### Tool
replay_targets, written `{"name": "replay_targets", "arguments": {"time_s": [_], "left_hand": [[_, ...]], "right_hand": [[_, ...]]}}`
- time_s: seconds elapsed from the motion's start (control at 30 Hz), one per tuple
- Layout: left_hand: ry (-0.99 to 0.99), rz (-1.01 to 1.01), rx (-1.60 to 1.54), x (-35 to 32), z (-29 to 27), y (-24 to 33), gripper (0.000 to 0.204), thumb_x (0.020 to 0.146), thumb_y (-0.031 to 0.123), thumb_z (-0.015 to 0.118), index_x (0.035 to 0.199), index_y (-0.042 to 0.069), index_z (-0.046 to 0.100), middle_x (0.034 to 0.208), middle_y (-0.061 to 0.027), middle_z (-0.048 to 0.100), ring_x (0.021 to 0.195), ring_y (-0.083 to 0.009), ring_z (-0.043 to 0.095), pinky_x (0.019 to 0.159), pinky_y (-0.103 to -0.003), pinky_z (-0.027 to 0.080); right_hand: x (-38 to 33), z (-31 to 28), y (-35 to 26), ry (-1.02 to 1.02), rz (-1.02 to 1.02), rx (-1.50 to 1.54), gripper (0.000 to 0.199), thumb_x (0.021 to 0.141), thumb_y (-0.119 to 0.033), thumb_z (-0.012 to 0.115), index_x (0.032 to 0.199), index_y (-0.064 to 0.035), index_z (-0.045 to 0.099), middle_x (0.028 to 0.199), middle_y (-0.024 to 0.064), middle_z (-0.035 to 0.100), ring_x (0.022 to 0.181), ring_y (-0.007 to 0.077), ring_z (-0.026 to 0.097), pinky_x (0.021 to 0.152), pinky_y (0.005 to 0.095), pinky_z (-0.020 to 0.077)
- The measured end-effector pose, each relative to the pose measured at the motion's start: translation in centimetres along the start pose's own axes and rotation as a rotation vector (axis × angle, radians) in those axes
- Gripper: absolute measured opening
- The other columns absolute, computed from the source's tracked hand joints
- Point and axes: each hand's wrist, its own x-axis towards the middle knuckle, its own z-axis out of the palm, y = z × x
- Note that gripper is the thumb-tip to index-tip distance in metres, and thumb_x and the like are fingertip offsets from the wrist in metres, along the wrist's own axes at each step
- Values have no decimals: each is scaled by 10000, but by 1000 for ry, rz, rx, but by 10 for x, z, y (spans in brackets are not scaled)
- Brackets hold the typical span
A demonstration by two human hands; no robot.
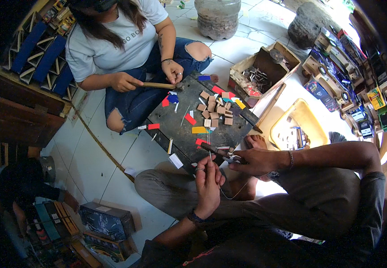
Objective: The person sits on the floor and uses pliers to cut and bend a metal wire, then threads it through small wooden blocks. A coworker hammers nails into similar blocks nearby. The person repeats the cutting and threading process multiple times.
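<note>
- A seated co-worker in a white T-shirt (108, 56) grips a brown wooden-handled hammer (155, 85), the other hand close by its head; a glancing blow could catch those fingers.
- Small red paper-like scraps (153, 126) lie loose on the low, dark, scuffed tabletop (177, 139), where a knock could scatter them.
- At the near edge, the left hand (207, 190) pinches a thin, pale, wire-like strand (229, 198) between thumb and fingertips; a slip here could bring skin against the tool beside it.
- The strand rises from that pinch at the tabletop's near edge and trails in a slack loop over the lap; a snag on clothing might tug it out of line.
- Square brown wooden blocks (212, 107) sit bunched behind, liable to tumble if the tabletop is jolted.
- The right hand (261, 161) is wrapped around a dark metal plier-like tool (218, 152); from here one cannot tell whether its jaws bite the strand. Squeezed off-centre, they could bend it.
- A bare foot (256, 142) rests just beyond the right hand, exposed should the tool drop.
</note>
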Motion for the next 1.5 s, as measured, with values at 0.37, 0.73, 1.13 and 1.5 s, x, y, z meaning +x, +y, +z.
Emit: {"name": "replay_targets", "arguments": {"time_s": [0.37, 0.73, 1.13, 1.5], "left_hand": [[4, -14, 7, 0, 0, -1, 214, 1037, 219, 428, 1207, 97, 474, 857, 27, 438, 628, -41, 352, 560, -209, 320], [0, -17, 11, 2, -1, -2, 202, 1037, 235, 433, 1182, 97, 462, 845, 25, 440, 613, -40, 350, 551, -212, 315], [-7, -15, 11, 3, 0, -2, 194, 1038, 231, 429, 1183, 105, 462, 857, 21, 442, 616, -41, 355, 552, -212, 321], [-8, -18, 13, 4, -1, -4, 208, 1041, 233, 422, 1189, 95, 467, 883, 18, 444, 621, -35, 368, 551, -206, 337]], "right_hand": [[1, 4, 2, 18, -15, -25, 561, 989, -470, 430, 1216, 37, 504, 814, 165, 683, 819, 278, 682, 797, 402, 506], [7, 7, 4, 7, -16, -86, 536, 985, -458, 446, 1187, 33, 517, 829, 174, 683, 822, 292, 678, 791, 410, 508], [10, 10, 11, 18, -34, -77, 519, 975, -448, 467, 1170, 29, 529, 858, 197, 680, 831, 328, 672, 786, 429, 511], [8, 17, 14, 51, -31, 45, 516, 958, -444, 491, 1172, 23, 538, 901, 237, 673, 845, 387, 663, 782, 460, 516]]}}
